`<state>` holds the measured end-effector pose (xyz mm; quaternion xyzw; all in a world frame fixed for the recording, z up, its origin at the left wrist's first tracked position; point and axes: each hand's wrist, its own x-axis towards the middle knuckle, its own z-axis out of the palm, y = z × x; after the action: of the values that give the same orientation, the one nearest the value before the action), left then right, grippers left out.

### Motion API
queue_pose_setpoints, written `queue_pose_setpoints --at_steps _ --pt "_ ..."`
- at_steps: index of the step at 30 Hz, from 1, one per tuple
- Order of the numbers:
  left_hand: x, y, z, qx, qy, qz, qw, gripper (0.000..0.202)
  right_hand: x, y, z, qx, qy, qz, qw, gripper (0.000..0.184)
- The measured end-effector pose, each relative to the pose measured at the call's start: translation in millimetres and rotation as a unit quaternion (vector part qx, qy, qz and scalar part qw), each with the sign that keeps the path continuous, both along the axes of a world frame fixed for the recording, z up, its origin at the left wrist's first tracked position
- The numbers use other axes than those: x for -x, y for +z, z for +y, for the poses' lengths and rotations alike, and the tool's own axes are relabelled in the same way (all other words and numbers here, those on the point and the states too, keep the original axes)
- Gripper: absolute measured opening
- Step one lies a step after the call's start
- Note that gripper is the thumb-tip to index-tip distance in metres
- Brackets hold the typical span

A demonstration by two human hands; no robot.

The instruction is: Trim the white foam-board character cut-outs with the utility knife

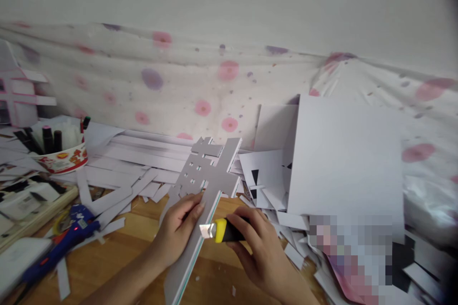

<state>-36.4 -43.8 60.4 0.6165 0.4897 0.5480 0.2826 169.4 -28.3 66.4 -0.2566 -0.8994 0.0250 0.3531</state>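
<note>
My left hand (pixel 184 224) is closed on a grey foam board piece (pixel 218 176), which tilts up from the wooden table. Small square holes and notched ends are cut in the board, and a teal line runs along its long edge. In my right hand (pixel 259 243) is a yellow and black utility knife (pixel 231 230). The knife's short blade points left, close to the board's edge; whether it touches cannot be made out.
At left stand a paper tub (pixel 66 159) of markers and a blue glue gun (pixel 67 233). White strips (pixel 143 152) lie along the back. A large white board (pixel 347 157) leans at right, with offcuts around it. A patterned sheet (pixel 179 80) covers the wall.
</note>
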Motion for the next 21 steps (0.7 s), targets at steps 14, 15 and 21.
queue_pose_setpoints --at_steps 14,15,21 --pt "-0.3 -2.8 0.8 -0.014 -0.003 0.005 1.0 0.032 0.3 0.5 1.3 0.0 0.01 -0.005 1.0 0.034" --pt "-0.4 -3.1 0.7 -0.016 -0.004 0.005 1.0 0.032 0.4 0.4 1.5 0.0 0.011 -0.003 1.0 0.035" --pt "-0.1 -3.3 -0.1 -0.014 0.0 0.003 1.0 0.032 -1.8 -0.7 4.8 -0.025 -0.012 0.009 1.0 0.034"
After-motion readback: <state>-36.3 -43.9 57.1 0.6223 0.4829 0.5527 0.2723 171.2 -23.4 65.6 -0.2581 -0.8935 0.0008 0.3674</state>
